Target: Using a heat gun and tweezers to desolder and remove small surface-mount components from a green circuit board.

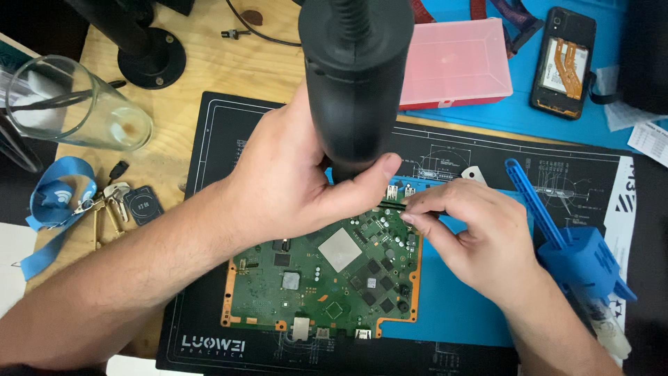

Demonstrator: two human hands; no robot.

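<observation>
1. Here, far left on the wooden tabletop point(209, 69), a clear glass point(76, 104) lies on its side. Below it sit keys point(104, 209) on a blue strap point(59, 198).
2. The left hand point(278, 181) is wrapped tight around a fat black tool point(355, 76). The tool stands upright, its tip pointing down at the top edge of the board point(327, 278).
3. The green board lies flat on the black mat point(209, 292), just below both hands.
4. The right hand point(480, 237) pinches something thin and dark at that same edge, right beside the tool tip. I cannot tell what it is.
5. Further right stand a blue plastic holder point(577, 257), a pink box point(456, 63) and an opened phone point(563, 59).
</observation>
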